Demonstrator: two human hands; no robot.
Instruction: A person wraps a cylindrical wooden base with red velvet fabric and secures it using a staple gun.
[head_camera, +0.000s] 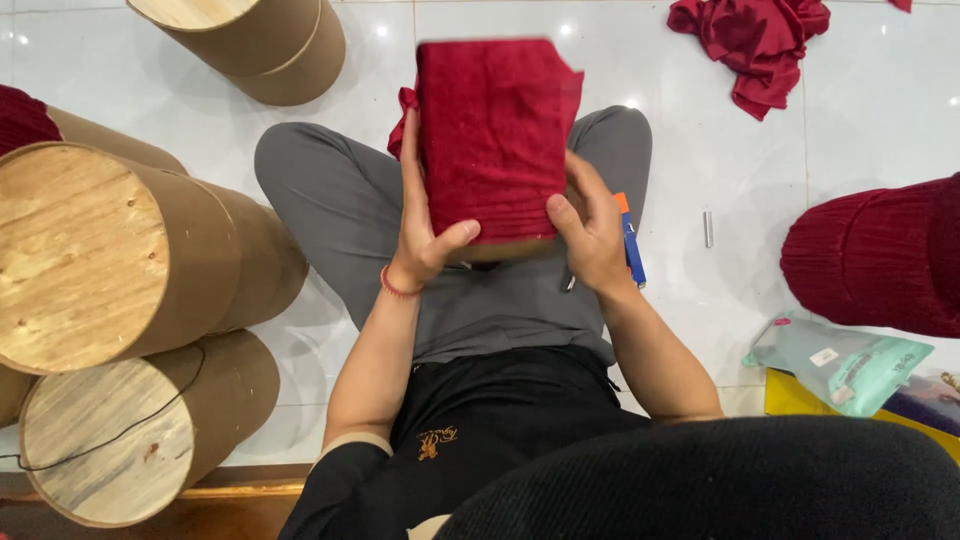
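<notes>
I sit cross-legged on a white tiled floor. Both hands grip a cylinder wrapped in dark red ribbed fabric (495, 135), held upright over my lap. My left hand (425, 225) clasps its left side, thumb pressed on the lower front of the cloth. On the right side, my right hand (590, 225) holds the lower edge, where a strip of the brown cylinder shows under the fabric. Loose red cloth sticks out behind the top left corner.
Several bare brown cardboard cylinders with wooden ends lie at left (110, 260) and top (250, 40). A red fabric heap (755, 40) lies top right, a red-covered cylinder (880, 255) at right. A blue-orange tool (630, 240), a small metal piece (708, 228) and teal packets (845, 365) lie near.
</notes>
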